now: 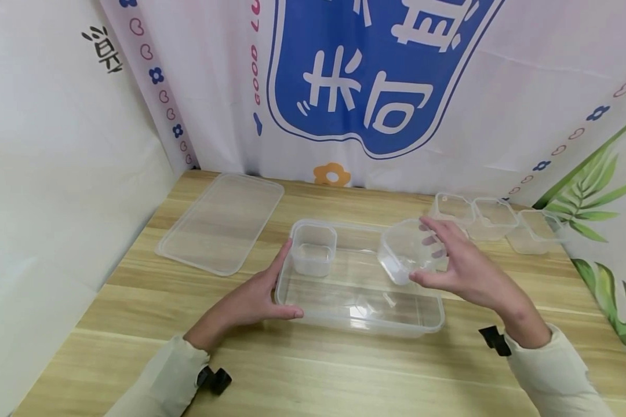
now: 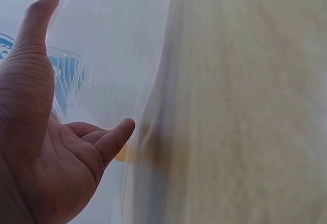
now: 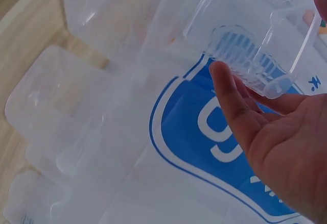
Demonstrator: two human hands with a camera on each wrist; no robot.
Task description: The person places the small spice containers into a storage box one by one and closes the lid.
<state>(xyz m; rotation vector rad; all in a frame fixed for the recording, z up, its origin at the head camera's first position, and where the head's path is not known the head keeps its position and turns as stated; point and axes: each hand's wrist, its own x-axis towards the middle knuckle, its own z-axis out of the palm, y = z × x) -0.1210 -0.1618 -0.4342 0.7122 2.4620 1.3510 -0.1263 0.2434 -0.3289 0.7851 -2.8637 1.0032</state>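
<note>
A large clear rectangular plastic container [image 1: 360, 324] sits on the wooden table, with a small clear cup-like box [image 1: 314, 252] inside at its left end. My left hand [image 1: 250, 298] holds its left end, the thumb at the front rim and the fingers along the left wall; the left wrist view shows this hand [image 2: 66, 147] from the palm side. Over the container's right end my right hand [image 1: 464, 266] grips another small clear box [image 1: 404, 249], tilted, between thumb and fingers. The right wrist view shows that small box [image 3: 245, 35] above the fingers [image 3: 230, 91].
A flat clear lid [image 1: 221, 223] lies at the back left of the table. Several more small clear boxes [image 1: 492, 219] stand in a row at the back right. Behind the table hangs a printed white curtain [image 1: 214, 116]; a white wall covering [image 1: 57, 174] flanks the left.
</note>
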